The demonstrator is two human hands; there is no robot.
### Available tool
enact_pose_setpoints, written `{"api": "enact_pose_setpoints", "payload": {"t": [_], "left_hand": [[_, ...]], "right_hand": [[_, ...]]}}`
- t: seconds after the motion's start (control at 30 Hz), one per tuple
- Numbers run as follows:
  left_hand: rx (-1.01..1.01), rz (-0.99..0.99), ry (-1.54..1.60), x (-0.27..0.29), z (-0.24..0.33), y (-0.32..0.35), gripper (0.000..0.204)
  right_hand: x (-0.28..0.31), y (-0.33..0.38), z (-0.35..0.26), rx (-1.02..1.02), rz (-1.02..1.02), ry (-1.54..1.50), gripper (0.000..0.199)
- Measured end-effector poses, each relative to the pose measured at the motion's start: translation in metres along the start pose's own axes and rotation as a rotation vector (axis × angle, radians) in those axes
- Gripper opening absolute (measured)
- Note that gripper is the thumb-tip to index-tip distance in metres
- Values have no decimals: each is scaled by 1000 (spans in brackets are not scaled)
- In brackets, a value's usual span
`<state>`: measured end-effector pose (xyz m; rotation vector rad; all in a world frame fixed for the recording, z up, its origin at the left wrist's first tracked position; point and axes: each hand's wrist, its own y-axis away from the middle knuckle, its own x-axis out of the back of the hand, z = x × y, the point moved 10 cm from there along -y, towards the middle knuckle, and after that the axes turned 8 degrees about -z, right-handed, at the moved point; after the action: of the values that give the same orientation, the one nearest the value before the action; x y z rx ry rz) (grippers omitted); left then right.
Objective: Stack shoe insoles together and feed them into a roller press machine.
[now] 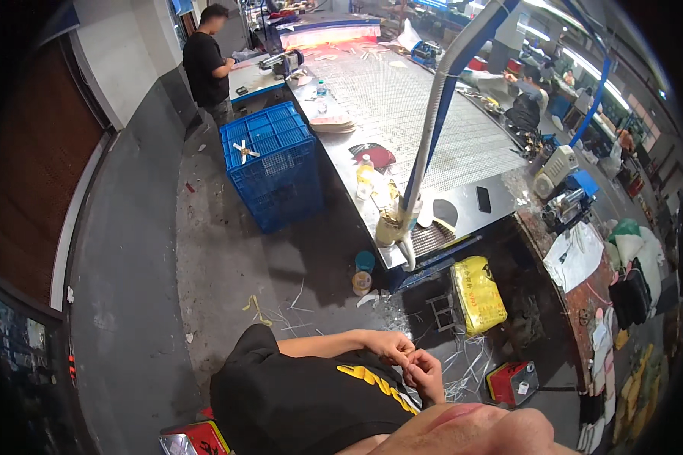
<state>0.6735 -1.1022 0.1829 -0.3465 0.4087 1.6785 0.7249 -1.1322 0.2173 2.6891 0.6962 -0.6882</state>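
Observation:
Both my hands meet in front of my black shirt, fingertips pressed together. My left hand [389, 346] comes in from the left along a bare forearm, its thumb and fingers pinched. Close against it, my right hand [426, 374] is bent upward with curled fingers. Anything between the fingertips is too small or too hidden to make out. Beyond the hands, a yellow printed sack [479, 296] lies beside the end of the conveyor table. Thin white strips [470, 364] are scattered on the floor to the right of my hands.
A long conveyor table [463, 129] runs away ahead, with bottles, a phone [483, 199] and cut pieces on its near end. Stacked blue crates [273, 171] stand to its left. Another person [206, 72] stands farther back. A red box [512, 383] sits on the floor at right.

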Motion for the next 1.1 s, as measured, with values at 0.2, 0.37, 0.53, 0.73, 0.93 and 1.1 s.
{"api": "enact_pose_setpoints", "payload": {"t": [0.2,0.37,0.53,0.73,0.93,1.1], "left_hand": [[29,5,-133,-14,5,-15,38],[9,-47,-215,-16,5,-24,48],[-51,-15,-229,-8,1,-24,51],[-8,-37,-154,1,-12,-27,59],[-9,-47,-96,-1,0,-25,53],[-72,-44,-35,-1,1,-24,51]], "right_hand": [[6,17,-8,2,29,82,9],[-1,21,-17,88,76,250,7],[-6,17,-23,161,185,263,8],[2,10,-12,171,220,230,13],[11,2,-2,196,191,97,14],[9,-5,0,235,136,7,11]]}}
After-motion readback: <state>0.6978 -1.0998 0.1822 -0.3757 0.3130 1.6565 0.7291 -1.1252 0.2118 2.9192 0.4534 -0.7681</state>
